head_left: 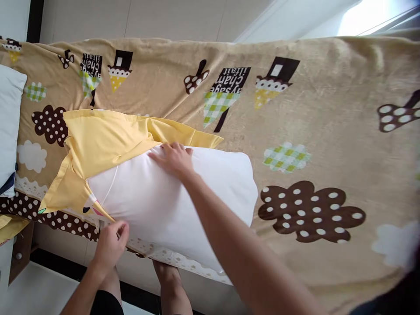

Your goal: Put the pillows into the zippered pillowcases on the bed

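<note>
A white pillow point(203, 188) lies on the bed, its left end inside a yellow pillowcase point(108, 135). The case is bunched and creased, with a loose flap stretching right along the pillow's far side. At its near edge, my left hand point(111, 243) pinches the yellow pillowcase between thumb and fingers, close to a small printed figure. My right hand point(175, 159) lies on top of the pillow with fingers apart, the fingertips touching down beside the case's far edge. The part of the pillow inside the case is hidden.
A tan blanket point(328, 144) with printed clouds, trees and cupcake shapes covers the bed. Another white pillow point(8, 127) lies at the left edge. Below it are more yellow fabric point(11, 227) and a wooden drawer front point(21, 253) with a round knob. My legs point(172, 284) stand against the bed's near side.
</note>
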`<state>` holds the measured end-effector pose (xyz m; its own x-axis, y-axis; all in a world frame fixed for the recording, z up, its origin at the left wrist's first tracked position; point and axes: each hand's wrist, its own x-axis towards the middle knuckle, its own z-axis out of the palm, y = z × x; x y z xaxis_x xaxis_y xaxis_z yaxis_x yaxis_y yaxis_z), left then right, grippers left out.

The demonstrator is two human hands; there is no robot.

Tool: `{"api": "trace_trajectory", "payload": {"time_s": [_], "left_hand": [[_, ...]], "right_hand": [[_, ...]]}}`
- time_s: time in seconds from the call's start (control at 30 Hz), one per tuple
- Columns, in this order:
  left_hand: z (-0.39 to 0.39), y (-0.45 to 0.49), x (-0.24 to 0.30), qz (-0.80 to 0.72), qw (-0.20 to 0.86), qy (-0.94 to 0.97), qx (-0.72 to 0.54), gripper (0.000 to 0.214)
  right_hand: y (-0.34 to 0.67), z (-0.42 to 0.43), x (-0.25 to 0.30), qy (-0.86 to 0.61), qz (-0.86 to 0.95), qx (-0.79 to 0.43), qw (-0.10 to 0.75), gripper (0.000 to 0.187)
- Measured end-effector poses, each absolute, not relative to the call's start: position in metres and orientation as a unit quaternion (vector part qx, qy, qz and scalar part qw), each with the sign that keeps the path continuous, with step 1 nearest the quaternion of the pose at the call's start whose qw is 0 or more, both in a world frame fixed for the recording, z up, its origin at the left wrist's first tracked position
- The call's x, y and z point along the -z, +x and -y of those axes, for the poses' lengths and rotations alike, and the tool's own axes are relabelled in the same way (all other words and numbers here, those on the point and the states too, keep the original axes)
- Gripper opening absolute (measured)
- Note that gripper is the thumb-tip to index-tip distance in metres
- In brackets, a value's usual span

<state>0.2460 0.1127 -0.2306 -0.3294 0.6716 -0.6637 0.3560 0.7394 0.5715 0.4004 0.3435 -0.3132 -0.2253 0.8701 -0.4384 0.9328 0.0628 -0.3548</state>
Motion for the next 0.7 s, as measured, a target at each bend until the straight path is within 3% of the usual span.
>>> {"api": "trace_trajectory", "payload": {"time_s": [0.13,0.23,0.37,0.47,0.57,0.7], "left_hand": [[-0.209,0.225,0.235,-0.739,0.2,0.639,-0.082,0.042],[-0.275,0.228,0.273,-0.668,0.116,0.735,0.011,0.044],[-0.318,0.228,0.309,-0.672,0.098,0.734,0.026,0.039],[-0.33,0.23,0.311,-0.682,0.122,0.72,0.046,0.036],[-0.339,0.243,0.299,-0.669,0.167,0.723,0.048,0.029],[-0.348,0.269,0.273,-0.66,0.193,0.725,0.012,0.031]], "right_hand": [[0.393,-0.328,0.328,0.596,-0.762,0.251,0.019,0.049],[0.428,-0.33,0.33,0.544,-0.794,0.266,0.054,0.052],[0.451,-0.345,0.333,0.575,-0.755,0.272,0.161,0.062],[0.433,-0.339,0.324,0.549,-0.758,0.299,0.187,0.044],[0.406,-0.32,0.299,0.5,-0.795,0.298,0.174,0.02],[0.381,-0.301,0.278,0.445,-0.856,0.246,0.097,0.026]]}}
